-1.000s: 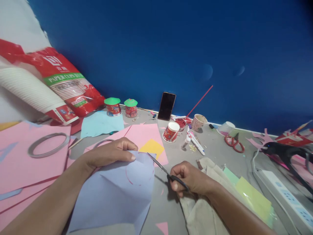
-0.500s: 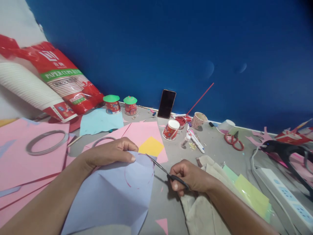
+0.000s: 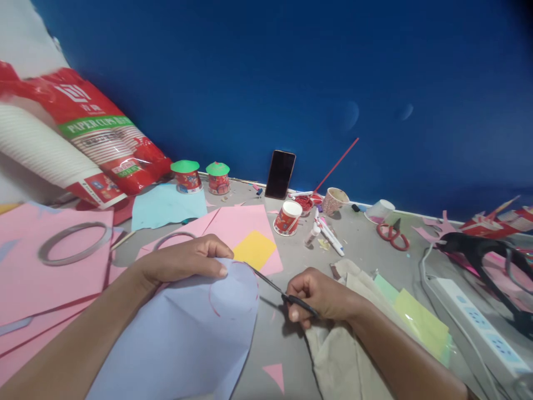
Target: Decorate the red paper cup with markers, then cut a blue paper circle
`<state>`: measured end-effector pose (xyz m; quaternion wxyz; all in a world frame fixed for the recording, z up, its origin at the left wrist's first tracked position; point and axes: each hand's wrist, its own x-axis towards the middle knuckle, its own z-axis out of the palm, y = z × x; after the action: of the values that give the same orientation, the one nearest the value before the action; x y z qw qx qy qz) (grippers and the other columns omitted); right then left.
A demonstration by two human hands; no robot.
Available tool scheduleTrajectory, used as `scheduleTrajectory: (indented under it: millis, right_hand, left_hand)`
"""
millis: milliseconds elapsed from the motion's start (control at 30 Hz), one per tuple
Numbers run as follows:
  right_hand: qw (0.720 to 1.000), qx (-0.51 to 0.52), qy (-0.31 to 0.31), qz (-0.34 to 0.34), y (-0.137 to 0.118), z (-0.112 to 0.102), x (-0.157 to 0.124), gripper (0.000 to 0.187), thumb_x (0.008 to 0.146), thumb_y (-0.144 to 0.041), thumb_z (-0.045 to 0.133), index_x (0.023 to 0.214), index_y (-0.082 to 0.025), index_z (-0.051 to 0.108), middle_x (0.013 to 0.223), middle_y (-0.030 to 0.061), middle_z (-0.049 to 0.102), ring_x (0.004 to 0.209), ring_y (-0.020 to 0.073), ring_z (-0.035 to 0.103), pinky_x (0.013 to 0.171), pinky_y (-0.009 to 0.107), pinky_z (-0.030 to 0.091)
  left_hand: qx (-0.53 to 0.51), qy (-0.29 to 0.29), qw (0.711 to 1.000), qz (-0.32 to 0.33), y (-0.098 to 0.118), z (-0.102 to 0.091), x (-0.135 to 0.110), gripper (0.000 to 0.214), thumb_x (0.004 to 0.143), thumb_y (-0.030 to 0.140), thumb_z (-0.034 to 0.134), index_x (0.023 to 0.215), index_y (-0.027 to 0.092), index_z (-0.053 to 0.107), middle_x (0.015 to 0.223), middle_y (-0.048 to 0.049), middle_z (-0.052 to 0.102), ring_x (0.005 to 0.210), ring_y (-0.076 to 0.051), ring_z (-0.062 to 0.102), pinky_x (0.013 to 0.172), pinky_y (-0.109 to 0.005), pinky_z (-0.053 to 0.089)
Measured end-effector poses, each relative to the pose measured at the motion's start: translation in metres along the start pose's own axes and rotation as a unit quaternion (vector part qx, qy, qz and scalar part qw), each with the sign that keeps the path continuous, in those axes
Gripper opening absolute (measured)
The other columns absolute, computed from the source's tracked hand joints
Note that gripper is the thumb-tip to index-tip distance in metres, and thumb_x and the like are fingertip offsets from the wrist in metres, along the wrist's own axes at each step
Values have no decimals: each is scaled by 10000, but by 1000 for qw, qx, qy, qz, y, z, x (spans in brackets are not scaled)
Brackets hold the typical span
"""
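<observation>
My left hand [image 3: 183, 261] pinches the top edge of a lavender paper sheet [image 3: 183, 333] that carries a drawn red circle [image 3: 233, 291]. My right hand [image 3: 318, 297] is closed around the black handles of small scissors [image 3: 275, 289]. The blades point left and meet the sheet's right edge near the circle. Both forearms reach in from the bottom of the view. A pink sheet with a yellow square [image 3: 254, 248] lies just behind the lavender paper.
Pink sheets and a tape ring [image 3: 73, 250] lie at left, below a paper-cup bag [image 3: 95, 139]. Cups [image 3: 287, 216], markers [image 3: 328, 236], a phone [image 3: 280, 174] and red scissors [image 3: 391, 233] sit by the blue wall. A power strip [image 3: 470, 314] and beige cloth [image 3: 345, 344] are at right.
The view has drifted slightly. The lavender sheet has turned a little in my left hand, and the scissors sit a bit further along its edge by the circle.
</observation>
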<state>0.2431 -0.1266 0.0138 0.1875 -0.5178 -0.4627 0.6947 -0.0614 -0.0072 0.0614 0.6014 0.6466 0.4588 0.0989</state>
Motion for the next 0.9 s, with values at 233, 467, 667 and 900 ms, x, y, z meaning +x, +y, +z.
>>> scheduleTrajectory:
  millis: [233,467,667,900]
  right_hand:
    - [1000,-19,-14,9,-1,-2,-2,617,557,-654,1037,711,-168,689,559,-23,682,463,89,571,441,178,323]
    - [1000,-14,-13,-7,3,-2,0,611,554,-640,1041,684,-164,681,545,-24,672,480,92,581,458,176,348]
    - [999,18,24,-38,-3,3,-2,687,559,-743,1013,755,-167,696,602,-21,679,488,76,505,445,197,305]
    - [983,39,96,-153,-20,27,10,657,496,-475,1104,957,-188,734,812,-48,703,708,112,565,653,246,472]
  left_hand:
    - [-3,-14,999,-32,0,3,0,389,534,489,872,828,238,828,867,-41,822,791,-284,760,642,-299,593]
    - [29,-44,999,-7,-3,4,3,333,593,524,850,760,237,816,805,-50,786,793,-306,759,646,-321,602]
    - [22,-37,999,2,1,7,1,298,591,492,857,715,236,770,771,-30,731,738,-270,697,609,-303,543]
    - [64,-203,976,48,10,36,12,266,744,390,717,615,207,574,618,42,455,569,-130,395,538,-253,307]
